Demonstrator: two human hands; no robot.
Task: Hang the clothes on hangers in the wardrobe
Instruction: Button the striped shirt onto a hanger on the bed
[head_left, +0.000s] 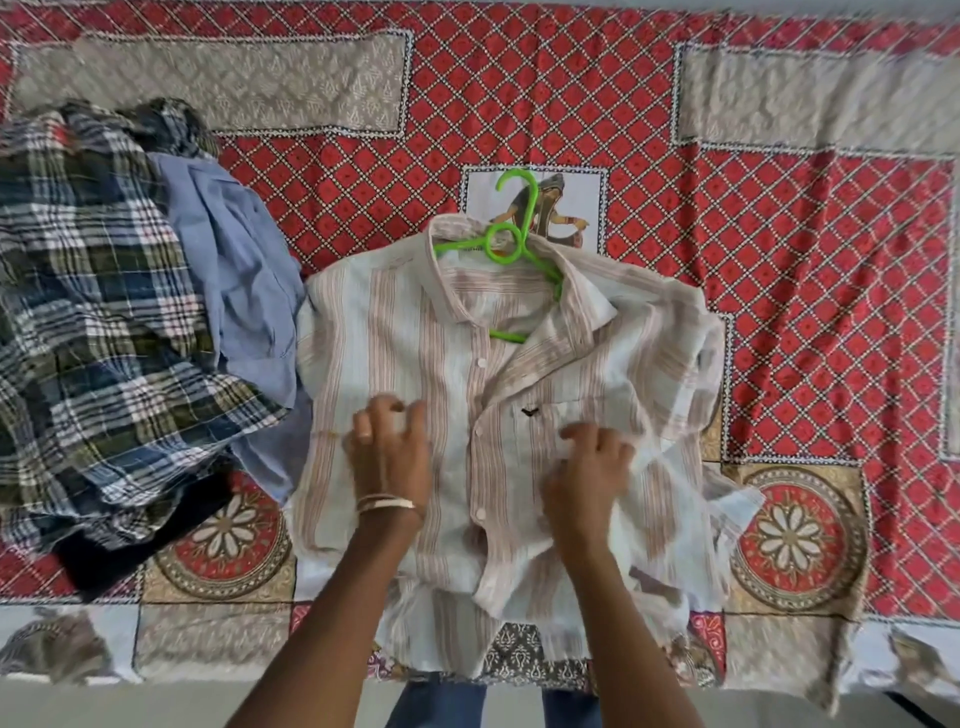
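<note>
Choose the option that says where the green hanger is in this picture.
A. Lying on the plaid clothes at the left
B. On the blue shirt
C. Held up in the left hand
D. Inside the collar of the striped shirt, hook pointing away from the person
D: the hanger sits in the neck of the striped shirt, its arms running under the collar and its hook lying on the bedspread beyond.

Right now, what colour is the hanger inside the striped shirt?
Bright green hanger, seen best in the head view, poking out of the striped shirt's collar.
</note>
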